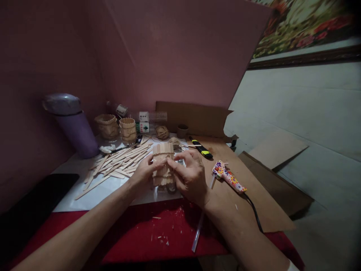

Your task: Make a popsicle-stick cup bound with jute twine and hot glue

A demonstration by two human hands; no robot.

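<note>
A small cup made of wooden craft sticks (pixel 163 148), with twine bands around it, is held upright in front of me above the white sheet. My left hand (pixel 146 170) grips its left side, thumb across the front. At the right side, my right hand (pixel 190 175) has its thumb and fingertips pinched against the cup's front; whether something small is between them is hidden. Left of the hands lies a loose pile of craft sticks (pixel 121 162). To the right, a flower-patterned glue gun (pixel 229 177) rests on cardboard, its clear glue stick lying nearby.
A purple tumbler (pixel 75 128) stands at the left. Two finished-looking stick cups (pixel 128 131), a ball of twine (pixel 162 132) and a small pot (pixel 182 130) are behind. A black-and-yellow utility knife (pixel 200 147) lies on the cardboard (pixel 262 205). Scraps dot the red cloth (pixel 135 241).
</note>
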